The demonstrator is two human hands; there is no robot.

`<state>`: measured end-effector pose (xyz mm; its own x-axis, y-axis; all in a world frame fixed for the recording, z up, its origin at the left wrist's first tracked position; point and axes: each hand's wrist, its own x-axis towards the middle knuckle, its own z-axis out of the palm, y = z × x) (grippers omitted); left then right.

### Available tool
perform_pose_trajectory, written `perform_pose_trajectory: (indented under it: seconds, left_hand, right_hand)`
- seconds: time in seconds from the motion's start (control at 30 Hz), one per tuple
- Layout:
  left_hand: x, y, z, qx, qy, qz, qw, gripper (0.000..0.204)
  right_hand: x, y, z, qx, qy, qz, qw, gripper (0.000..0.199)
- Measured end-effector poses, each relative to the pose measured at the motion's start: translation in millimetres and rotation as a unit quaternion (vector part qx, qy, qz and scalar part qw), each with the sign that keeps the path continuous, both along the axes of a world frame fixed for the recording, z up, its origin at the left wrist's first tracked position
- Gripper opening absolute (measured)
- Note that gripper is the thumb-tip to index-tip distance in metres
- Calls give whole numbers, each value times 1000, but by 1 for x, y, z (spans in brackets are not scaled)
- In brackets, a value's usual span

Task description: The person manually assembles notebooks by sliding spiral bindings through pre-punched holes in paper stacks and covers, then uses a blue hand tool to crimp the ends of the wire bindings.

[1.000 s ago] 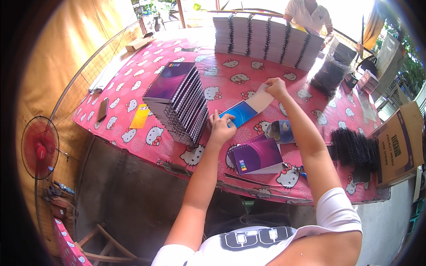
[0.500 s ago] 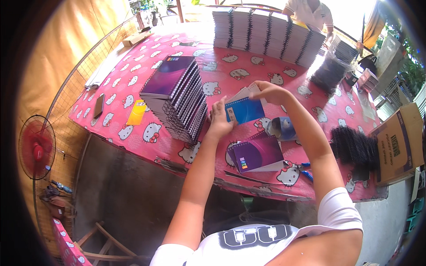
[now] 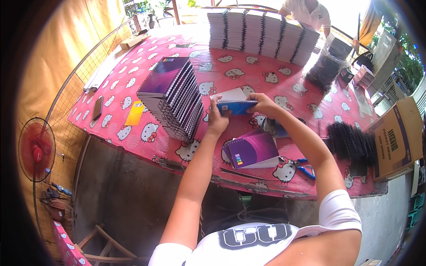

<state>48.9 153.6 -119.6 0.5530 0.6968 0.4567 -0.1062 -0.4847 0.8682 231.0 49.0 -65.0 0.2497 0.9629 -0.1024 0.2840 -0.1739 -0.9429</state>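
Note:
Between my two hands is a blue notebook cover (image 3: pixel 238 108), tilted up off the table. My left hand (image 3: pixel 218 116) grips its left end, and my right hand (image 3: pixel 262 104) pinches its right end. Just beyond it lie white punched sheets (image 3: pixel 232 94). Nearer to me, purple notebook covers (image 3: pixel 254 150) rest on the table with white sheets under them. A tall stack of spiral-bound purple notebooks (image 3: pixel 171 97) stands left of my left hand. Under my right forearm, a rounded blue-and-grey object (image 3: pixel 275 127) is partly hidden.
A pink patterned cloth (image 3: pixel 230 73) covers the table. Tall bound stacks (image 3: pixel 262 35) line the far side, where another person (image 3: pixel 306 13) stands. At right are black spiral coils (image 3: pixel 353 141), a cardboard box (image 3: pixel 396 141) and blue-handled pliers (image 3: pixel 306 172). A fan (image 3: pixel 36 150) stands left.
The blue cover has been lifted from lying flat and tilted up. My right hand has come down from the sheets' top corner onto the cover's right end; my left hand now grips its left end.

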Motion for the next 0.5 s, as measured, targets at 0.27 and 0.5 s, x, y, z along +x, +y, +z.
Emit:
perform_pose_trajectory:
  seconds: [0.27, 0.5]
  left_hand:
    - [-5, 7, 6, -190, -93, -28, 977, 24]
    - [-3, 8, 8, -201, -37, 96, 974, 23]
  right_hand:
    - [16, -1, 30, 5, 67, 72, 995, 24]
    - [65, 21, 43, 117, 277, -237, 924, 25]
